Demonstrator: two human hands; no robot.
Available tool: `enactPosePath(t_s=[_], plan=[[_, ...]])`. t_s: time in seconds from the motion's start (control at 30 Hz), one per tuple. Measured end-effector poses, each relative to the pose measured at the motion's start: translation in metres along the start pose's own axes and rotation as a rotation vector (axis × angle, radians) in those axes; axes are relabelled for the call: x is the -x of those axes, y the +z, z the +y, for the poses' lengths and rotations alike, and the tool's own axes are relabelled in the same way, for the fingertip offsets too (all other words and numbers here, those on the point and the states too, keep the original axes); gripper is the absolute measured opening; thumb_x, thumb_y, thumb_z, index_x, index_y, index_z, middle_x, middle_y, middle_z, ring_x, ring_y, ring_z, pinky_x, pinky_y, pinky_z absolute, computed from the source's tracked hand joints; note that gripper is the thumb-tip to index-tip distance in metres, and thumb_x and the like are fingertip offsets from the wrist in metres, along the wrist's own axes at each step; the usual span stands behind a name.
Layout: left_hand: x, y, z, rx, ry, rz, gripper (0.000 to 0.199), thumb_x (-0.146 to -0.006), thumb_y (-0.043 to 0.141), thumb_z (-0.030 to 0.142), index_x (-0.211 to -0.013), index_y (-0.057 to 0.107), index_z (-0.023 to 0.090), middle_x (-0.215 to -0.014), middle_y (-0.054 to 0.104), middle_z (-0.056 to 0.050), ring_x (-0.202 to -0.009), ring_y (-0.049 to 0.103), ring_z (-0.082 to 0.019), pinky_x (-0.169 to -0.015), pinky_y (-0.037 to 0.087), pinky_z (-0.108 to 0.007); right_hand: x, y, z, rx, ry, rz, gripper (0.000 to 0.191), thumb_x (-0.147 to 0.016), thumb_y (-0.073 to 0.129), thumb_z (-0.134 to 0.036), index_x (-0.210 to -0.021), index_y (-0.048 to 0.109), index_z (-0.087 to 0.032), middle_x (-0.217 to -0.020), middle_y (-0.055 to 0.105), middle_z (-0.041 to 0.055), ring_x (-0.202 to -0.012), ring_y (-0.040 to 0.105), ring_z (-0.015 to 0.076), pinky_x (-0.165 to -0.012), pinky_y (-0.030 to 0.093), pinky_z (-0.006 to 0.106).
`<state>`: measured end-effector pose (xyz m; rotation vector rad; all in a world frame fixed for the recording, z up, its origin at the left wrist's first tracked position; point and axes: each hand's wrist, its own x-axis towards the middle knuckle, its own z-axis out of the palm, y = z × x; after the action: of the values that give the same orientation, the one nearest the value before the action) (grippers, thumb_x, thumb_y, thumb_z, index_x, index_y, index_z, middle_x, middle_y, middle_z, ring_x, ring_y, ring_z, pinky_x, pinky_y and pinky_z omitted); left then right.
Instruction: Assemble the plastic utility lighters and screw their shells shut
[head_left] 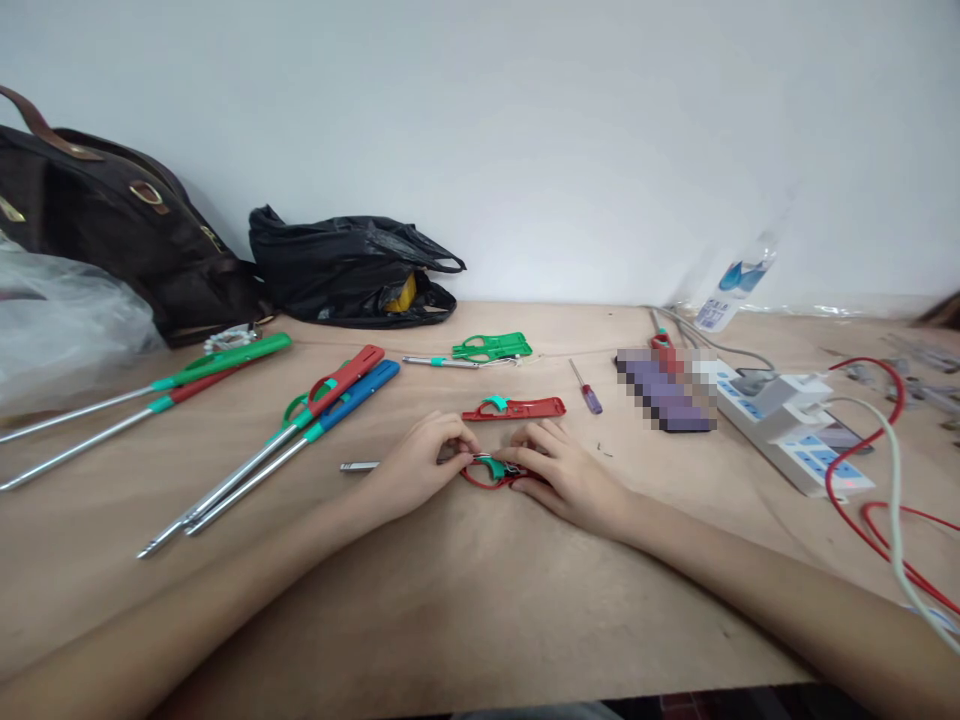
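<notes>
An opened long-reach gas lighter (487, 478) lies on the table before me, its red handle shell holding a teal trigger (493, 467) and thin wires. My left hand (421, 462) pinches at the left part of this handle, near the wires. The metal tube (358, 466) sticks out to the left from behind that hand. My right hand (574, 475) grips the handle's right end, its fingers curled over the shell and hiding much of it. Just beyond my hands rests another red handle shell (525, 409) with a teal trigger piece.
Farther back lie a green handle shell (491, 347) and a screwdriver (586, 388). Several assembled lighters (330, 395) are on the left, before a black plastic bag (345, 265). On the right are a purple phone (667, 395), a power strip (795, 440), cables and a bottle (735, 285).
</notes>
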<state>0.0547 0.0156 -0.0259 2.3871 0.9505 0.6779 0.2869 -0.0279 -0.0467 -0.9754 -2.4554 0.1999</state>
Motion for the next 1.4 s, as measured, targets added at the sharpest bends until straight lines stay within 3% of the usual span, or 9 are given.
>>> enactPosePath(t_s=[0.2, 0.47, 0.67, 0.87, 1.07, 1.2, 1.4], plan=[[-0.001, 0.001, -0.003, 0.016, -0.023, -0.017, 0.013, -0.087, 0.053, 0.021, -0.084, 0.065, 0.018, -0.088, 0.064, -0.003, -0.084, 0.059, -0.018, -0.074, 0.050, -0.030, 0.000, 0.001, 0.000, 0.020, 0.010, -0.006, 0.029, -0.095, 0.052, -0.023, -0.122, 0.059, -0.020, -0.106, 0.058, 0.0114, -0.102, 0.051, 0.0254, -0.088, 0.048, 0.044], [0.002, -0.001, 0.003, -0.134, 0.095, -0.021, 0.018, -0.091, 0.049, 0.017, -0.081, 0.064, 0.018, -0.085, 0.061, -0.002, -0.087, 0.054, -0.019, -0.082, 0.043, -0.034, 0.001, 0.002, 0.001, -0.001, -0.006, 0.027, 0.029, -0.096, 0.050, -0.025, -0.122, 0.061, -0.017, -0.106, 0.058, 0.0118, -0.102, 0.051, 0.0247, -0.090, 0.048, 0.044], [0.003, -0.007, 0.006, -0.215, 0.090, -0.119, 0.018, -0.090, 0.049, 0.016, -0.084, 0.066, 0.018, -0.089, 0.062, -0.004, -0.091, 0.054, -0.020, -0.085, 0.040, -0.035, 0.003, 0.004, 0.003, -0.013, -0.039, 0.071, 0.028, -0.096, 0.049, -0.025, -0.118, 0.065, -0.018, -0.103, 0.057, 0.0114, -0.101, 0.052, 0.0245, -0.089, 0.049, 0.045], [0.002, -0.016, 0.004, -0.066, -0.015, -0.184, 0.015, -0.091, 0.053, 0.024, -0.092, 0.068, 0.022, -0.096, 0.066, -0.002, -0.099, 0.056, -0.021, -0.092, 0.040, -0.037, 0.003, 0.002, 0.001, -0.041, -0.024, 0.070, 0.029, -0.095, 0.052, -0.024, -0.120, 0.065, -0.016, -0.104, 0.056, 0.0123, -0.103, 0.051, 0.0245, -0.092, 0.047, 0.044], [0.000, -0.019, 0.002, 0.077, -0.030, -0.094, 0.018, -0.090, 0.057, 0.034, -0.096, 0.067, 0.021, -0.097, 0.067, -0.003, -0.096, 0.060, -0.021, -0.088, 0.047, -0.034, -0.001, -0.006, 0.004, -0.144, 0.099, 0.118, 0.032, -0.096, 0.051, -0.026, -0.126, 0.059, -0.020, -0.113, 0.057, 0.0111, -0.108, 0.051, 0.0235, -0.094, 0.046, 0.043], [-0.003, -0.026, 0.004, 0.029, -0.010, -0.061, 0.017, -0.090, 0.055, 0.032, -0.095, 0.067, 0.020, -0.098, 0.068, -0.003, -0.100, 0.059, -0.021, -0.093, 0.045, -0.036, -0.016, -0.013, 0.024, -0.024, 0.206, 0.156, 0.028, -0.095, 0.045, -0.015, -0.115, 0.063, -0.019, -0.106, 0.062, 0.0101, -0.102, 0.052, 0.0243, -0.091, 0.045, 0.043], [-0.003, -0.028, -0.002, -0.051, -0.009, -0.055, 0.016, -0.090, 0.053, 0.028, -0.094, 0.066, 0.020, -0.097, 0.068, -0.004, -0.099, 0.059, -0.022, -0.094, 0.044, -0.038, -0.039, -0.013, 0.048, 0.290, 0.332, -0.043, 0.022, -0.086, 0.063, -0.023, -0.105, 0.067, -0.014, -0.108, 0.063, 0.0128, -0.104, 0.052, 0.0288, -0.091, 0.039, 0.044]])
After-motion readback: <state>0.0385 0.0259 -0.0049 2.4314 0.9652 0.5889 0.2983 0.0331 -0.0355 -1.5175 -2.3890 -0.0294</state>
